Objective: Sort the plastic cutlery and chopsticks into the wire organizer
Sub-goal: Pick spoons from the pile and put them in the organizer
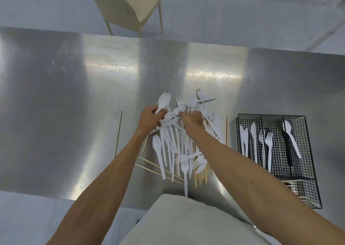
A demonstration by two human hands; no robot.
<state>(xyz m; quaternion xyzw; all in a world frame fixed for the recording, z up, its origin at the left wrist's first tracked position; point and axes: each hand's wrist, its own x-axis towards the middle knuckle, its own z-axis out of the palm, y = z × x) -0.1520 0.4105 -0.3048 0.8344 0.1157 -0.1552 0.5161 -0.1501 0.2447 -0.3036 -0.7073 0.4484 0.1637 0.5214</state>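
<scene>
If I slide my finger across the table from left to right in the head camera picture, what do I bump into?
Lone chopstick → left hand holding a spoon → right hand in the cutlery pile → another chopstick → wire organizer.

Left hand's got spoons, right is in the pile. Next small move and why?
Probably carry the spoons in the left hand over to the wire organizer, rightmost long compartment: one spoon already lies there, with knives and forks in the others.

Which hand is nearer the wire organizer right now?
Right. The right hand is in the cutlery pile, just left of the wire organizer; the left hand, holding spoons, is farther left.
</scene>
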